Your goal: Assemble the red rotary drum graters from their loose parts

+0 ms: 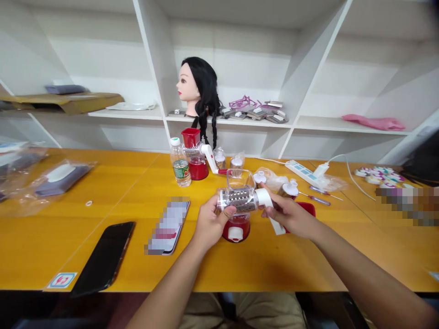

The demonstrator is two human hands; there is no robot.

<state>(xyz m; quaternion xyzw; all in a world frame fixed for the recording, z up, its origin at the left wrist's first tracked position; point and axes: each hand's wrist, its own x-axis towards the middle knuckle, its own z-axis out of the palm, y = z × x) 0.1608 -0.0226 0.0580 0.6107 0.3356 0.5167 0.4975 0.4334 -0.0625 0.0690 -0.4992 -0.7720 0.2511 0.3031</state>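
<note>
My left hand (213, 222) and my right hand (286, 214) together hold a clear plastic tube with a perforated steel grater drum (240, 200) inside it. A white band wraps its right end, under my right fingers. Just below the tube, a red suction base (236, 232) stands on the yellow table (85, 249), nearly touching neither hand. Behind the tube sits a clear plastic hopper (240, 179). A flat red piece (306, 209) and a white paper strip (277, 226) lie under my right hand.
An assembled red hand-crank grater (199, 157) and a water bottle (180, 163) stand at the back, beside small jars. Two phones, a power strip (302, 173), and small screwdrivers (318, 199) lie about. Behind the table are white shelves holding a mannequin head (199, 87).
</note>
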